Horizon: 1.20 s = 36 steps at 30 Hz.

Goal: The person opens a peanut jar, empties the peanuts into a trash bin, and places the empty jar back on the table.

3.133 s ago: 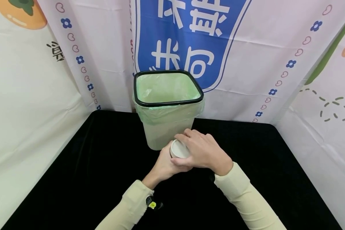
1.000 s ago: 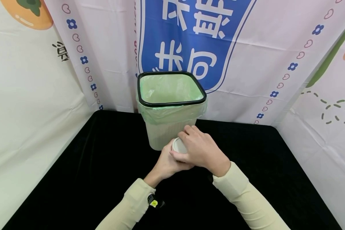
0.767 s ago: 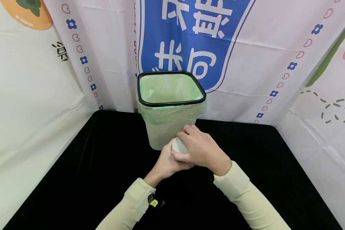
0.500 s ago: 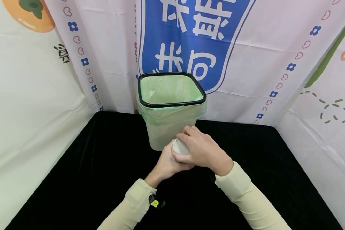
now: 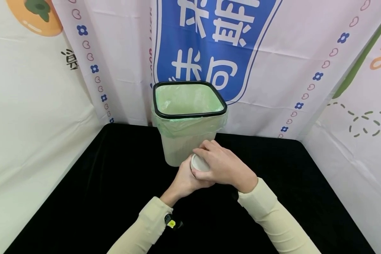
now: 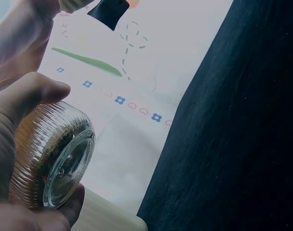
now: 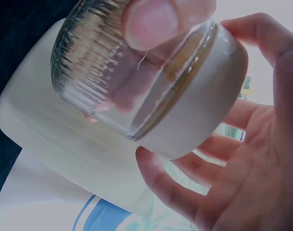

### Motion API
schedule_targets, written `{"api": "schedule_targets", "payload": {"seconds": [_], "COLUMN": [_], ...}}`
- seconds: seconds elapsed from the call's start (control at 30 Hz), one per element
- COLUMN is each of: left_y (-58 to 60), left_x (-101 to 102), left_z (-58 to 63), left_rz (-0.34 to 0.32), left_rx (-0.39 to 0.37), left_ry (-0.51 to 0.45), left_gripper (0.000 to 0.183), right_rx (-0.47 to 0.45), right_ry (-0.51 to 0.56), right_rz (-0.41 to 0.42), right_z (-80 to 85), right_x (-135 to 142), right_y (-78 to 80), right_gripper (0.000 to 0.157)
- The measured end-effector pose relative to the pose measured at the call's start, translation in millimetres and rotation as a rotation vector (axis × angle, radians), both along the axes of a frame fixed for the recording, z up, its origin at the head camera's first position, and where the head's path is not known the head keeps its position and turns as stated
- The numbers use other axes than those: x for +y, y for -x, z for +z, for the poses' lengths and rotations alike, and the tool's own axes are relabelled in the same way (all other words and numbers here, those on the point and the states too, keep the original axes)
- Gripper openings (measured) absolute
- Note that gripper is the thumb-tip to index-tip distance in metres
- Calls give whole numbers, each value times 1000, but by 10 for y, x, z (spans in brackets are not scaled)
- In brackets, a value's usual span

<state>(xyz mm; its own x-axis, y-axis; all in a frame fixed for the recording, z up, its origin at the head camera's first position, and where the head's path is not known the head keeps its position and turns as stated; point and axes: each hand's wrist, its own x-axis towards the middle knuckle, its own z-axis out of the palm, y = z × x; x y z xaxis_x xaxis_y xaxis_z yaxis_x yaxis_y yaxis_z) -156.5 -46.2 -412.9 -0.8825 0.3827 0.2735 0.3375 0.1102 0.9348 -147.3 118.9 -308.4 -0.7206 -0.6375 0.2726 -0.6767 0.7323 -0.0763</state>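
Head view: both hands meet in front of the waste bin (image 5: 188, 116), above the black tablecloth (image 5: 82, 197).

Left hand (image 5: 185, 180): curled round the ribbed glass jar (image 6: 52, 154) from below. In the left wrist view the thumb lies over the ribbed wall and the palm cups the underside; the thick clear base of the jar faces the camera. A brownish layer shows inside against the glass.

Right hand (image 5: 223, 165): closed over the white lid (image 5: 199, 163) from above. In the right wrist view the fingers (image 7: 184, 190) curve round the lid's rim (image 7: 204, 110) and the palm sits behind it. A left fingertip (image 7: 153, 19) presses on the glass wall just below the lid. Lid is seated on the mouth of the jar; whether it is tight or loose, cannot tell.

Jar position: held in the air between the 2 hands, tilted, just in front of the bin's near wall, not resting on the cloth.

Bin: pale body, black rim, green bag liner folded over the rim (image 5: 165, 127); stands at the back edge of the cloth. Behind it hangs a white printed backdrop (image 5: 273, 70) with a blue panel. Both forearms wear cream sleeves (image 5: 273, 218). A small black band with a yellow tag sits at the left wrist (image 5: 169, 222).
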Motion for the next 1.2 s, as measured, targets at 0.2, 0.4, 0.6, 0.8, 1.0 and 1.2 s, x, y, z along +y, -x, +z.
{"api": "schedule_targets", "payload": {"seconds": [0.2, 0.4, 0.6, 0.8, 1.0, 1.2], "left_y": [-4, 0, -9, -16, -21, -19], "left_x": [-2, 3, 4, -1, -3, -27], "left_z": [16, 18, 22, 17, 9, 26], "left_rz": [44, 67, 58, 46, 48, 39], "left_rx": [-7, 21, 38, 20, 10, 18], "left_ry": [48, 41, 13, -14, -12, -19], "left_gripper": [94, 84, 83, 85, 87, 84], "right_rx": [89, 213, 156, 127, 160, 167], "right_ry": [2, -22, -41, -64, -64, -42], "right_rz": [-52, -220, -378, -418, -405, -336], "right_z": [19, 62, 98, 71, 23, 17], "right_x": [-19, -97, -213, -286, -313, -287], "right_y": [-31, -127, -204, -204, -206, -196], "right_gripper": [59, 54, 62, 66, 55, 48]}}
